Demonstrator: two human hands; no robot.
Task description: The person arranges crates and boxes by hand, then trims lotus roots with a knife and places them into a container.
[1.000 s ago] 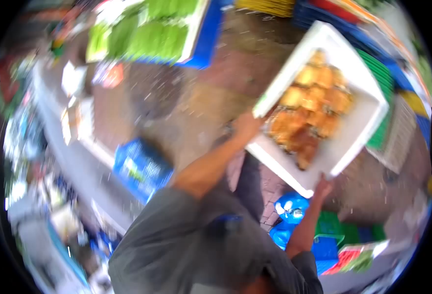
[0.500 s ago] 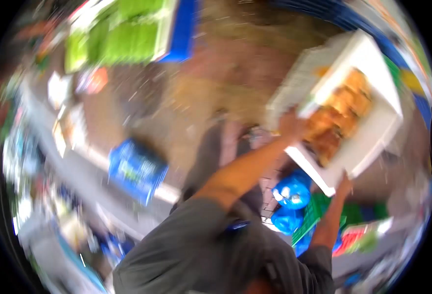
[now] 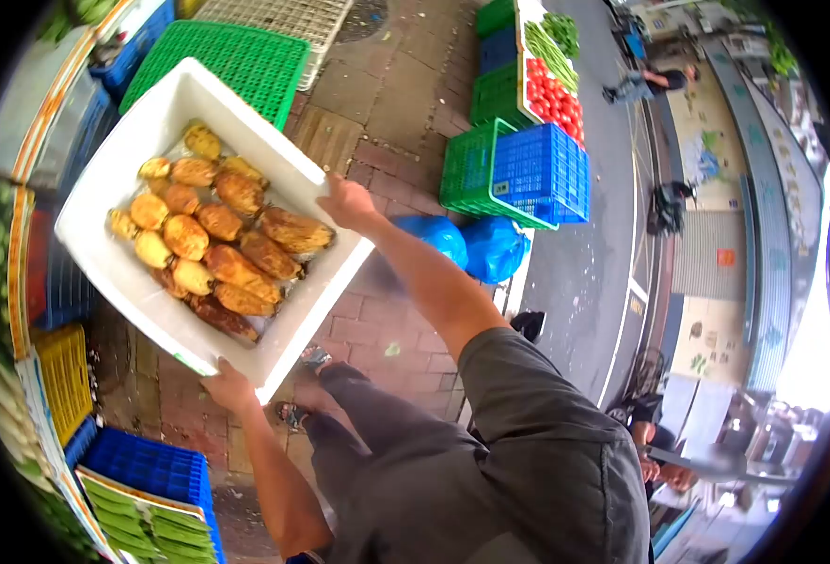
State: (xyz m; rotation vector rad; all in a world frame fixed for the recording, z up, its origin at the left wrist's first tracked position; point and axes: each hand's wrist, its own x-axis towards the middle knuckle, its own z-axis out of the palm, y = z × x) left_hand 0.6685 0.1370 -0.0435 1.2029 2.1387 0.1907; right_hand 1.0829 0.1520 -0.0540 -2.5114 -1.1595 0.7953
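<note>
A white foam box (image 3: 319, 299) of brown and yellow lotus roots (image 3: 231, 263) hangs tilted in front of me, held between my hands. My left hand (image 3: 231, 385) grips its lower corner, with the fingers partly hidden at the wall. My right hand (image 3: 349, 202) is closed over the rim at the right corner. The lotus roots lie in a heap, leaving part of the box floor bare. Beyond the box sits an upturned-looking green crate (image 3: 274, 58), partly covered by it.
Blue bags (image 3: 495, 249) and a green crate with a blue one (image 3: 539, 169) stand at right, near tomatoes (image 3: 551, 99). Long green vegetables (image 3: 156, 531) fill a crate at lower left, below a yellow crate (image 3: 60, 381). A person (image 3: 655, 80) is on the road.
My view has swung round, and the box has gone from the right side of the picture to the upper left. Both hands still hold it. The earlier frame is blurred.
</note>
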